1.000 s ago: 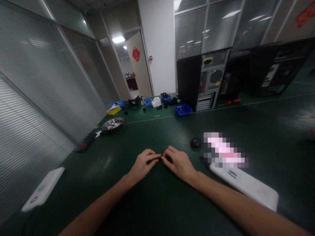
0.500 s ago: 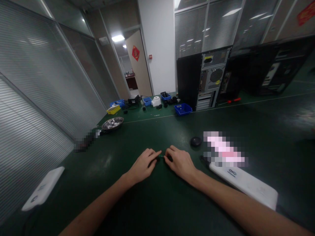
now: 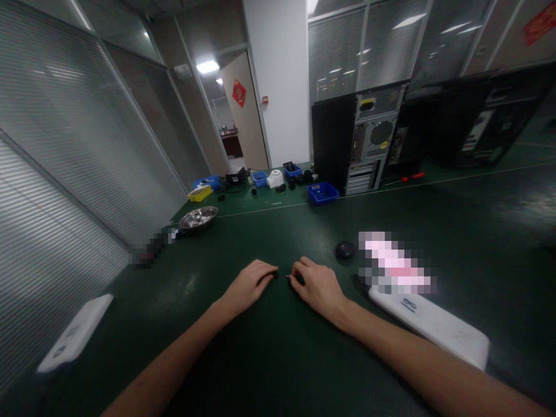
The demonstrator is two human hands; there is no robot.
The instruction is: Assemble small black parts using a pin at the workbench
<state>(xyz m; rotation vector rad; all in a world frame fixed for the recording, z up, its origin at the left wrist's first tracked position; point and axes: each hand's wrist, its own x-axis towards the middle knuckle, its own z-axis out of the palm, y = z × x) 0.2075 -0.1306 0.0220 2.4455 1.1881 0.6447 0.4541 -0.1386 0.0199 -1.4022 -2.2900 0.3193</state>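
Observation:
My left hand point(image 3: 248, 286) rests low over the green table, thumb and fingers closed on a small dark piece point(image 3: 275, 273) at their tips. A short gap to the right, my right hand point(image 3: 318, 286) is curled, with thumb and forefinger pinching a small thin thing. Only its pale, narrow tip point(image 3: 287, 276) sticks out toward the left hand; the rest is hidden by the fingers. What kind of things these two pieces are cannot be made out. A round black object point(image 3: 346, 250) lies just beyond my right hand.
White slabs lie at right, marked 18 point(image 3: 430, 321), and left point(image 3: 76, 333). A metal bowl point(image 3: 198, 218) stands back left, a blue bin point(image 3: 322, 193) farther back. Beside it rises a computer tower point(image 3: 360, 139). Small bins and parts crowd the far end. Two patches are pixelated.
My left hand has drawn back slightly to the left. The small green thing that showed between both hands is now parted, with a gap between the pieces. My right hand stays put.

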